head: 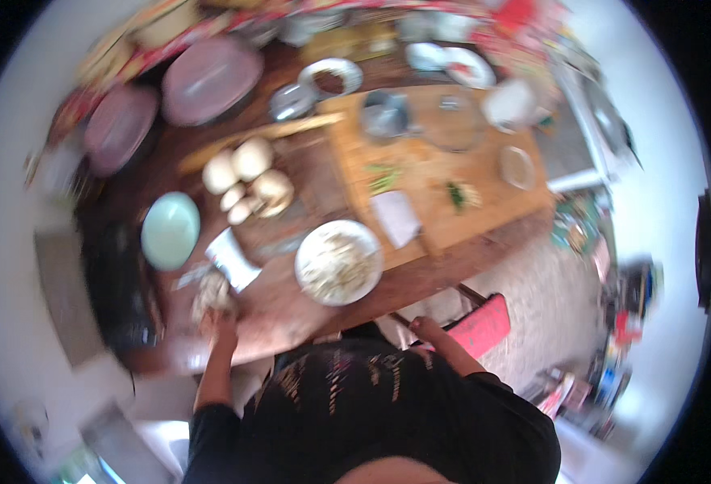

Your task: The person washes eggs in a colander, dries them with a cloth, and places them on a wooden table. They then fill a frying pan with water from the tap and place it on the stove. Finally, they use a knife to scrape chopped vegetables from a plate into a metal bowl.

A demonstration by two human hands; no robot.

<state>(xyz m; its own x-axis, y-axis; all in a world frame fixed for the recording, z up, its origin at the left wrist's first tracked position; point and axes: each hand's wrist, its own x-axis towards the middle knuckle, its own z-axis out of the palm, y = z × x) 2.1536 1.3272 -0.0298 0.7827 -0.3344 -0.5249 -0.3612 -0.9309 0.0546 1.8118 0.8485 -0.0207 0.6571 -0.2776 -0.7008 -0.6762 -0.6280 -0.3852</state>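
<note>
My left hand (217,322) is at the table's near left edge, its fingers on a pale brown, mottled clump (212,295). Blur hides what the clump is and how the fingers sit. Just beyond it lies a white printed packet (233,259), with a pale green oval bowl (171,231) to its left. A white bowl (372,275) of pale, shredded or sliced food stands on the dark wooden table (283,308), between my hands. Low beside the near edge, my right hand (423,330) appears empty; its fingers are too blurred to read.
A wooden board (488,212) carries a cleaver-like blade (395,218), chopped greens (456,196), a metal pot (385,115) and a glass lid (452,130). Several pale round items (252,158) lie left. Pink basins (213,78) stand behind; a red-topped seat (482,327) is below right.
</note>
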